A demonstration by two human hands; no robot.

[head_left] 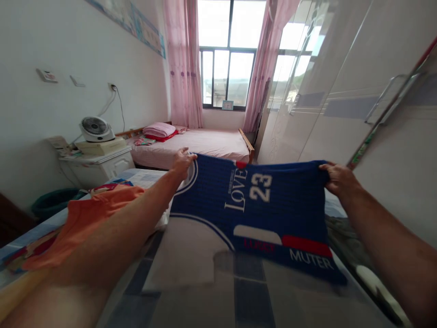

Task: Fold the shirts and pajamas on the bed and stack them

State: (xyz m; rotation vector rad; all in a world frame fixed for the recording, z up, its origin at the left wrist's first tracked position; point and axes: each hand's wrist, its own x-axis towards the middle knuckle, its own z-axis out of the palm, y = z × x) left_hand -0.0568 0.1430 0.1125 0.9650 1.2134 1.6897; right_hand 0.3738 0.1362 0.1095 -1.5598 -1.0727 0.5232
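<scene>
A blue sleeveless jersey [211,191] with white lettering, the number 23 and red and white patches is stretched sideways in the air. My left hand [184,160] pinches it at the shoulder end, by the white-trimmed neckline. At the opposite end, my right hand [336,177] grips the hem corner. The jersey's lower side hangs down over the bed, slightly blurred. Beneath it, a white cloth [184,259] lies on the blue-and-white checked bedsheet [251,300]. An orange garment [99,207] rests left of my left forearm, partly covered by it.
Dark clothes [348,241] lie at the right under my right arm. Beyond stands a second bed [211,141] with pink bedding. A fan [97,129] sits on a box on the white cabinet [118,166]. A glossy wardrobe [317,123] lines the right side.
</scene>
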